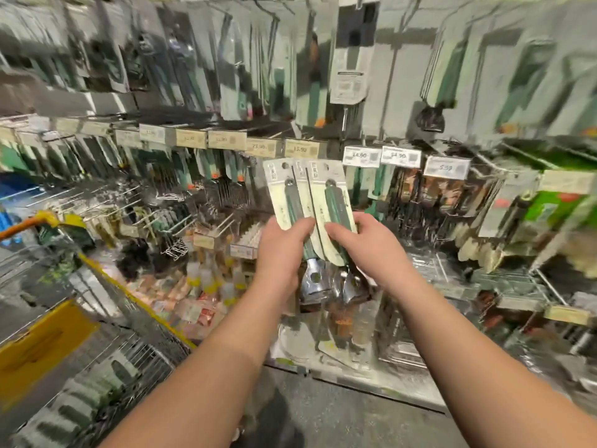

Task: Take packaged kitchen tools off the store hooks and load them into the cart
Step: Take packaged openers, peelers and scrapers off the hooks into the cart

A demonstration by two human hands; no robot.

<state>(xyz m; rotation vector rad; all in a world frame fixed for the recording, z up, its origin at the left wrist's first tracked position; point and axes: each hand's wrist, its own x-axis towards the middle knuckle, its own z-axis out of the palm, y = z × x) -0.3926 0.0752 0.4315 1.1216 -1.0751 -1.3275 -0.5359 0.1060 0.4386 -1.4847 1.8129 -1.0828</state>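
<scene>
Both my hands hold up a fan of packaged kitchen tools (310, 202) in front of the display: white cards with green handles, shiny metal heads hanging below. My left hand (281, 253) grips the left pack around its handle, thumb across the card. My right hand (368, 247) grips the right pack the same way. The wire cart (97, 334) with yellow trim stands at lower left, beside my left forearm; its contents are too blurred to tell.
A wall of hooks (226, 76) with more packaged tools fills the view above and to both sides, with price tags (300, 148) along the rail. Bottles and boxed goods (210, 286) sit on the low shelf. Grey floor lies below my arms.
</scene>
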